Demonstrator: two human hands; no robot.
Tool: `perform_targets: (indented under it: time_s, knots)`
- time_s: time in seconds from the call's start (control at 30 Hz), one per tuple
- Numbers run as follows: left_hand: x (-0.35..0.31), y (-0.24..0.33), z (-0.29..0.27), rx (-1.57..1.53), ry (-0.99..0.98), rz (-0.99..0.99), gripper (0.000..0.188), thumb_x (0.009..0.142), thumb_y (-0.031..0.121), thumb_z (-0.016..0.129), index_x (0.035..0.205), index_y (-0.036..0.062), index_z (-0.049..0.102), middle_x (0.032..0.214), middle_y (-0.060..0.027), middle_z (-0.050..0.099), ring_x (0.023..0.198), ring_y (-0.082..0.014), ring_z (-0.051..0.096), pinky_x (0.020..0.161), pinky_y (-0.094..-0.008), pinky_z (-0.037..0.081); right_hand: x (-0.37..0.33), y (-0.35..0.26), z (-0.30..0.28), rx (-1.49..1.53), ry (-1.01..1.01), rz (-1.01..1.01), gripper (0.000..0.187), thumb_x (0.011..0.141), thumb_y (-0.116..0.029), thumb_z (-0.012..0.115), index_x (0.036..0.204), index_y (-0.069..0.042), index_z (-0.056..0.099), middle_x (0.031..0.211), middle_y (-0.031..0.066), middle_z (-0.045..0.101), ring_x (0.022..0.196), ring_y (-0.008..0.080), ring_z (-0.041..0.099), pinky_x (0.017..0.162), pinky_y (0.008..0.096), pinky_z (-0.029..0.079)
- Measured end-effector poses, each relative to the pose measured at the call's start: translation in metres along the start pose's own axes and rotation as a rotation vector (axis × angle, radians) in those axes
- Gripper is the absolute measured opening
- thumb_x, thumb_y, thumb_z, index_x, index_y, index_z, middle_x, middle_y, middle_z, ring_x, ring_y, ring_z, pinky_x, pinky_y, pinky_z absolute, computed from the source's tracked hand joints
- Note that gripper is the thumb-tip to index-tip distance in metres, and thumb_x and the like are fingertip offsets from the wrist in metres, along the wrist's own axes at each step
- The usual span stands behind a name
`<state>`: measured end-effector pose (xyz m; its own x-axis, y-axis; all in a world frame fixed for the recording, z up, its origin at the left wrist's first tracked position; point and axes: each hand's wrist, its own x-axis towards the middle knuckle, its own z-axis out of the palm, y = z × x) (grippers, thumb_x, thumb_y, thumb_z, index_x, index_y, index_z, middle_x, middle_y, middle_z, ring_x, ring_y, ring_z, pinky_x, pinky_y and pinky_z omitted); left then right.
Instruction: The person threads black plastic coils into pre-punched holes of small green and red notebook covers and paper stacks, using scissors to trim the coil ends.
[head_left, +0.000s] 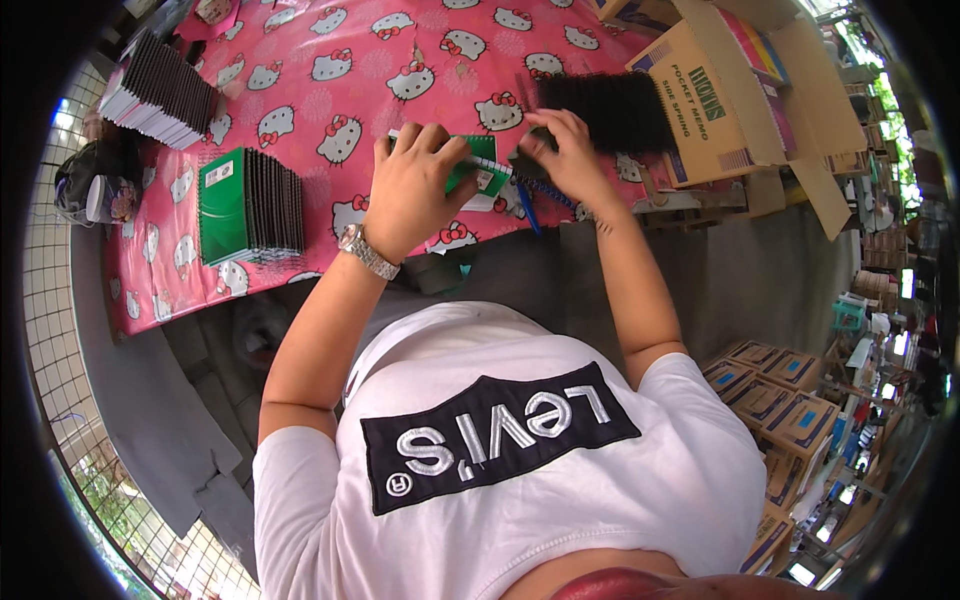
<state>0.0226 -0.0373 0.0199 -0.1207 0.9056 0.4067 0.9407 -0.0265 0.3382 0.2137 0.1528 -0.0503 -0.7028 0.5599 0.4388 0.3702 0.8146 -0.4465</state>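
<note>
A small green notebook (490,179) lies near the front edge of the table, with a coil along its near side. My left hand (415,180), a metal watch on its wrist, closes over the notebook's left part and hides much of it. At the notebook's right end my right hand (570,155) has its fingers curled. Something dark and blurred shows by its fingertips, too unclear to name. A blue pen-like stick (528,208) rests at the table edge below the hands. Just beyond my right hand spreads a heap of thin black coils (610,108).
A stack of green notebooks (225,208) stands on the left, with another notebook stack (150,95) behind it. An open cardboard box (705,105) sits at the right on the pink patterned tablecloth (410,80). More cartons (785,410) are piled at the lower right.
</note>
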Motion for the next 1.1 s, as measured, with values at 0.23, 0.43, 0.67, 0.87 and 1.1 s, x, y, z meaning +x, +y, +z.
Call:
perform_targets:
  time_s: [0.23, 0.43, 0.67, 0.87, 1.1]
  knots:
    - [-0.001, -0.005, -0.002, 0.014, -0.029, 0.01, 0.026, 0.081, 0.025, 0.074, 0.102, 0.0148, 0.064, 0.1, -0.003, 0.059, 0.099, -0.0272, 0.055, 0.084, -0.0435, 0.04, 0.028, -0.115, -0.065, -0.129, -0.379, -0.212, 0.023, 0.091, -0.026, 0.067, 0.097, -0.005, 0.066, 0.102, 0.011, 0.067, 0.106, 0.0292, 0.061, 0.093, 0.0404, 0.043]
    - [-0.001, -0.005, -0.003, 0.007, -0.043, 0.024, 0.027, 0.081, 0.025, 0.074, 0.105, 0.0163, 0.064, 0.099, -0.0025, 0.06, 0.101, -0.0254, 0.057, 0.087, -0.0459, 0.042, 0.019, -0.126, -0.051, 0.045, -0.278, -0.009, 0.028, 0.078, -0.021, 0.078, 0.092, -0.007, 0.06, 0.092, 0.0093, 0.063, 0.087, 0.029, 0.063, 0.075, 0.0416, 0.05]
    - [-0.001, -0.005, -0.004, 0.008, -0.071, 0.023, 0.029, 0.079, 0.021, 0.075, 0.105, 0.0142, 0.063, 0.104, -0.0029, 0.06, 0.104, -0.027, 0.056, 0.087, -0.0439, 0.042, 0.012, -0.133, -0.042, -0.119, -0.024, -0.232, 0.022, 0.078, -0.02, 0.077, 0.086, -0.008, 0.06, 0.077, 0.0065, 0.059, 0.076, 0.0275, 0.063, 0.07, 0.04, 0.051]
    - [-0.005, -0.01, -0.007, -0.033, -0.099, 0.059, 0.026, 0.079, 0.019, 0.075, 0.102, 0.0137, 0.064, 0.104, -0.0029, 0.061, 0.103, -0.0263, 0.056, 0.088, -0.0431, 0.042, 0.012, -0.129, -0.045, -0.225, -0.126, -0.426, 0.015, 0.084, -0.018, 0.071, 0.078, -0.008, 0.062, 0.07, 0.0061, 0.06, 0.068, 0.0279, 0.063, 0.066, 0.039, 0.051]
    - [-0.009, -0.016, -0.009, -0.058, -0.069, 0.038, 0.027, 0.08, 0.017, 0.075, 0.104, 0.0128, 0.066, 0.104, -0.0036, 0.061, 0.105, -0.0274, 0.055, 0.09, -0.0441, 0.043, 0.031, -0.05, -0.036, 0.496, -0.289, 0.056, 0.029, 0.091, -0.029, 0.067, 0.101, -0.001, 0.07, 0.101, 0.0146, 0.071, 0.086, 0.0295, 0.069, 0.081, 0.0362, 0.055]
